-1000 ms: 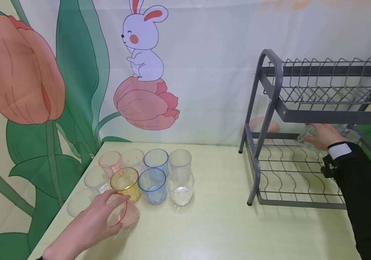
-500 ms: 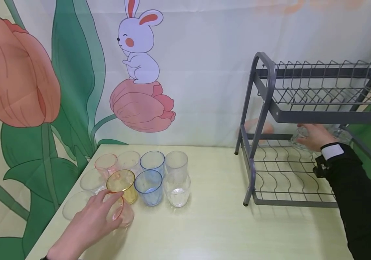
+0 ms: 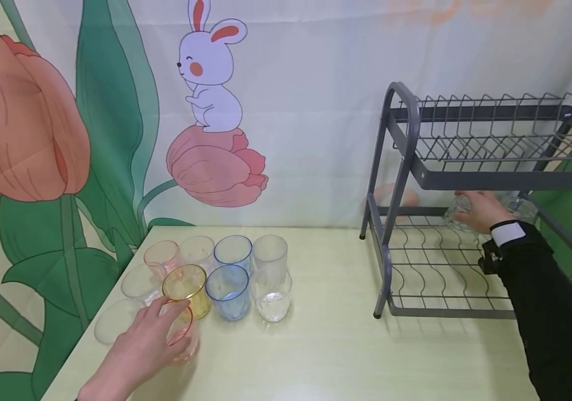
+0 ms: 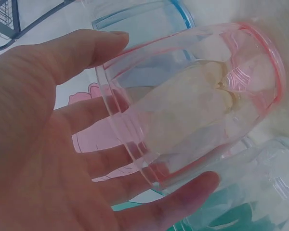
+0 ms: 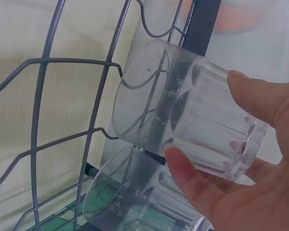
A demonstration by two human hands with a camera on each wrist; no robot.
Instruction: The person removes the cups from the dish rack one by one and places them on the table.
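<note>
My left hand (image 3: 137,345) holds a pink-rimmed glass (image 3: 191,341) near the table's front left, fingers and thumb around its rim. In the left wrist view, this glass (image 4: 188,106) lies across the picture, thumb on one side and fingers on the other. Far to the right, my right hand (image 3: 486,211) reaches into the lower tier of a grey dish rack (image 3: 496,181). It grips a clear ridged glass (image 5: 202,120) by the base end, mouth toward the rack wires. Beside it a second clear glass (image 5: 139,192) stands on the same tier.
Beyond the left hand are several glasses in close rows, among them a yellow glass (image 3: 198,301), a blue glass (image 3: 233,301) and a clear glass (image 3: 273,303). The rack's upper wire basket (image 3: 491,120) overhangs the right hand. A printed cloth (image 3: 316,111) hangs behind the table.
The pink-rimmed glass has come more upright in my left hand, its base swinging left. My right hand stays at the clear glass. The head view has shifted slightly.
</note>
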